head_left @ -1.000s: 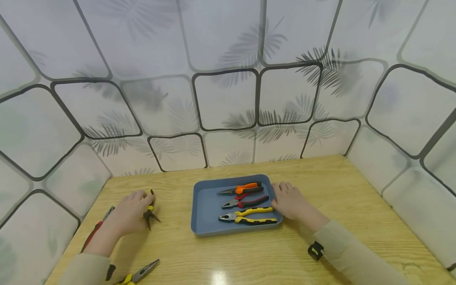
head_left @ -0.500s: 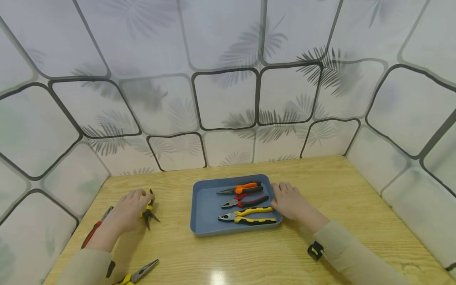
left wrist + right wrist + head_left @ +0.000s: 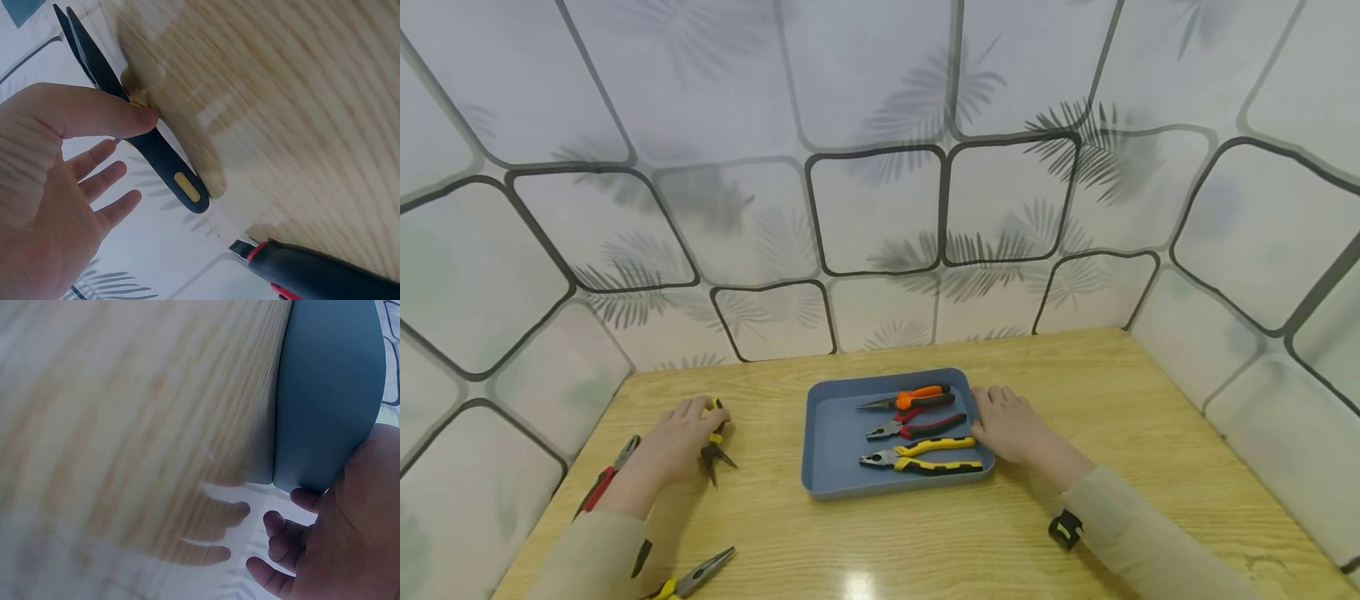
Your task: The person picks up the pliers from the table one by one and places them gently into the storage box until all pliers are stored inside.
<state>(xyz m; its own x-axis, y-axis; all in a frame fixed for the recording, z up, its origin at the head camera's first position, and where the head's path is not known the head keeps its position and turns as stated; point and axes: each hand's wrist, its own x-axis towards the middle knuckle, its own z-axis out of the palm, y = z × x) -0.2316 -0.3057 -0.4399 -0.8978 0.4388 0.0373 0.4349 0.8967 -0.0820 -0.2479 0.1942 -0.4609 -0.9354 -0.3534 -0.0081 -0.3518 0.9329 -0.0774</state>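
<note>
In the head view my left hand (image 3: pixel 681 442) is over small pliers (image 3: pixel 715 442) with black and yellow handles, their dark pointed jaws spread toward me. The left wrist view shows the thumb lying across a black handle (image 3: pixel 165 165), pinching it, while the other fingers hang loose; the index finger is mostly hidden. My right hand (image 3: pixel 1011 425) rests against the right end of a blue tray (image 3: pixel 835 492), fingers relaxed along its outer wall (image 3: pixel 325 394). Lying in the tray are orange-black long-nose pliers (image 3: pixel 913 397), red-black combination pliers (image 3: pixel 917 427) and yellow-black combination pliers (image 3: pixel 921 458).
Left of the left forearm lies a red-and-black plier-like tool (image 3: pixel 606 479) on the wooden table (image 3: pixel 880 542). Yellow-handled long-nose pliers (image 3: pixel 700 573) lie at the near left, partly behind the sleeve. Patterned walls (image 3: pixel 880 317) border the table at the back and both sides.
My left hand has shifted slightly, its fingertips now further over the handles of the small pliers, which stay about where they were. The right hand and tray keep their places.
</note>
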